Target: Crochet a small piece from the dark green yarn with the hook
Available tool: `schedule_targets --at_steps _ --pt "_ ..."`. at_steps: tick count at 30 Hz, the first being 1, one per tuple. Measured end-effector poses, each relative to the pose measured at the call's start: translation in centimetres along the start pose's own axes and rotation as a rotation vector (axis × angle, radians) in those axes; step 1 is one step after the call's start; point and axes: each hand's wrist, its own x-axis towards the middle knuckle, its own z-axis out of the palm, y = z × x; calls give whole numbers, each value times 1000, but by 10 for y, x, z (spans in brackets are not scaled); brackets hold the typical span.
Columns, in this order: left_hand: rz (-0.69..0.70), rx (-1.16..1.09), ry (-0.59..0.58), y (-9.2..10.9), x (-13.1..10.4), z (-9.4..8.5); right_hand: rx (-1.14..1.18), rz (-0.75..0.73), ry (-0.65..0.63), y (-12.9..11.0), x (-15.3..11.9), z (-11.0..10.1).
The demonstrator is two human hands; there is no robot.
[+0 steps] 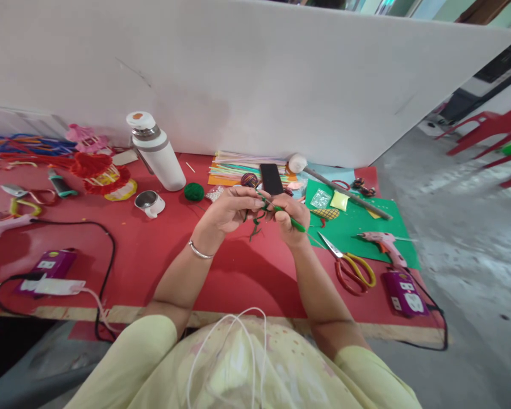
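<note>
My right hand [293, 220] is closed round a crochet hook with a green handle [297, 225], its thin tip pointing left. Dark green yarn [256, 226] is pinched in the fingers of my left hand [226, 211], and a short loose piece dangles below. Both hands meet above the red tabletop, almost touching at the hook's tip. Beyond my left hand lies a green ball of yarn [194, 192]. Just past my fingers is a black phone [271, 178]. The stitches themselves are too small and partly covered to make out.
Scissors [352, 271] and a pink glue gun [385, 244] lie to the right, near a purple power socket [404, 292]. On the left stand a white flask [164, 156] and a cup [150, 203]. A white panel [238, 79] closes off the table's back.
</note>
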Motion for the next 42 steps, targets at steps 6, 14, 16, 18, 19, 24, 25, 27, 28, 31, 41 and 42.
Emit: schedule_targets --at_steps 6,14,16,18,19,24,25,27,28,31,41,42 --pt "-36 30 -37 7 -2 -8 42 -163 -99 4 6 -12" --pt "-54 54 -18 2 1 -19 20 -150 -61 0 8 -24" --pt "-58 55 -14 3 1 -18 15 -122 -99 0 8 -27" --pt "-66 55 -13 5 -1 -17 17 -112 -124 0 9 -30" --pt "-73 56 -12 7 -1 -16 19 -112 -133 0 9 -32" --pt "-65 102 19 10 -2 -15 -32 -157 -205 -4 12 -40" --pt "-55 123 13 10 -1 -16 -53 -158 -223 -6 13 -41" --pt "-39 171 -14 9 0 -18 -83 -152 -259 -10 14 -45" --pt "-34 195 -28 9 0 -19 -91 -151 -275 -12 15 -46" --pt "-27 272 -45 10 -1 -20 -90 -175 -321 -17 16 -50" --pt "-30 534 -106 20 -11 -16 -56 -296 -411 -26 19 -53" --pt "-19 552 -122 21 -11 -16 -36 -284 -418 -25 19 -53"
